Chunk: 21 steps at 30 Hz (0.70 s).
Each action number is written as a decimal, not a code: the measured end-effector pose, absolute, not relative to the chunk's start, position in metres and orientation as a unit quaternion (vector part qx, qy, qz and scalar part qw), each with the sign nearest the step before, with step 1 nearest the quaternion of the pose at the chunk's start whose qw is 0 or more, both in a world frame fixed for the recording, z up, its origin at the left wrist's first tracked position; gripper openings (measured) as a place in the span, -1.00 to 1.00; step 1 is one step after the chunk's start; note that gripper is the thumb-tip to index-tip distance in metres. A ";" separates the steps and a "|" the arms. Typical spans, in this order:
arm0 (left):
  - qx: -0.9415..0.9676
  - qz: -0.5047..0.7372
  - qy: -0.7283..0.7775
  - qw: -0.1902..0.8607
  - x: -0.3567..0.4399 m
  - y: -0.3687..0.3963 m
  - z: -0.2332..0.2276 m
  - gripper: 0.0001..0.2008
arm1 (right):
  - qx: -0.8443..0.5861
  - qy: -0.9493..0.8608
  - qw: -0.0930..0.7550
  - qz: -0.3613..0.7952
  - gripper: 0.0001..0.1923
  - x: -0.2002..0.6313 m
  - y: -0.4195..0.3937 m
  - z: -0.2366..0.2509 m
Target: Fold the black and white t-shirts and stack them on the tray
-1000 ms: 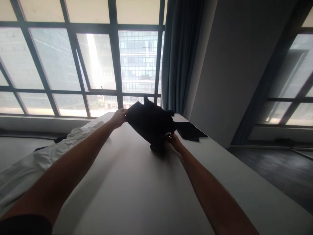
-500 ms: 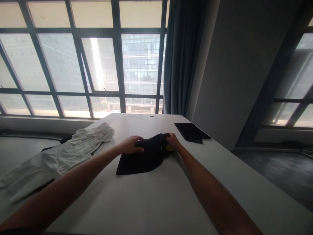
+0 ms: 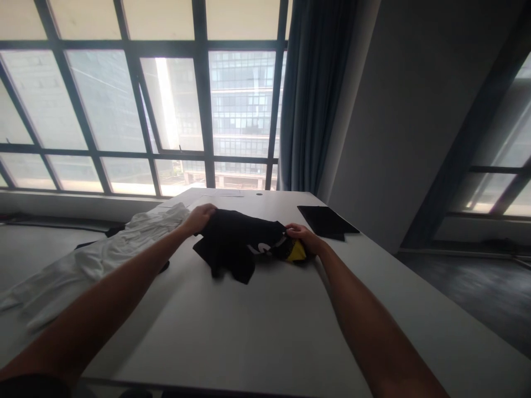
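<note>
On the white desk (image 3: 257,331), towards its far end, a black garment (image 3: 236,243) with white print and a yellow patch hangs partly lifted between both hands. Left hand (image 3: 199,217) is closed on one edge beside the white clothing (image 3: 103,257); right hand (image 3: 302,237) pinches the opposite edge near the yellow patch, short of the dark flat pad (image 3: 327,221). To handle it well, I judge both grips should stay level and pull apart, so the drooping cloth spreads without bunching

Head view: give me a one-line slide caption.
Left hand and right hand grip a black garment over a white table.
</note>
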<state>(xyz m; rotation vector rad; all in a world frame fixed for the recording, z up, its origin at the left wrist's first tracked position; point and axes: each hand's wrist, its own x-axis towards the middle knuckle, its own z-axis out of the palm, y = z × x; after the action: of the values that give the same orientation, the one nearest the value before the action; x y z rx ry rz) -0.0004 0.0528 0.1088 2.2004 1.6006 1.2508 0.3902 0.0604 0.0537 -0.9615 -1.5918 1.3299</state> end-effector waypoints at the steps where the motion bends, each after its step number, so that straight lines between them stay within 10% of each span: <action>1: 0.731 0.418 0.535 0.071 -0.001 0.052 0.115 -0.69 | -0.361 -0.625 0.412 0.556 -0.51 0.390 0.058 0.056; 10: 0.788 0.309 0.532 -0.016 0.014 0.026 0.152 -0.66 | -0.434 -0.668 0.439 0.416 -0.52 0.387 0.066 0.063; 18: 0.781 0.126 0.547 0.273 -0.016 -0.013 0.159 -0.71 | -0.511 -0.772 0.111 0.361 -0.58 0.413 0.060 0.071; 21: 0.752 0.155 0.556 0.317 -0.039 0.000 0.178 -0.71 | -0.479 -0.794 0.144 0.344 -0.57 0.414 0.069 0.097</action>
<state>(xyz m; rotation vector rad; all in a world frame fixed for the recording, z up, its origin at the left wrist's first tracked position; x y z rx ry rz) -0.0395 -0.0004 0.1777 1.9804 1.4641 0.4090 0.4143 0.0686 0.0974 -1.3815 -2.2894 0.9913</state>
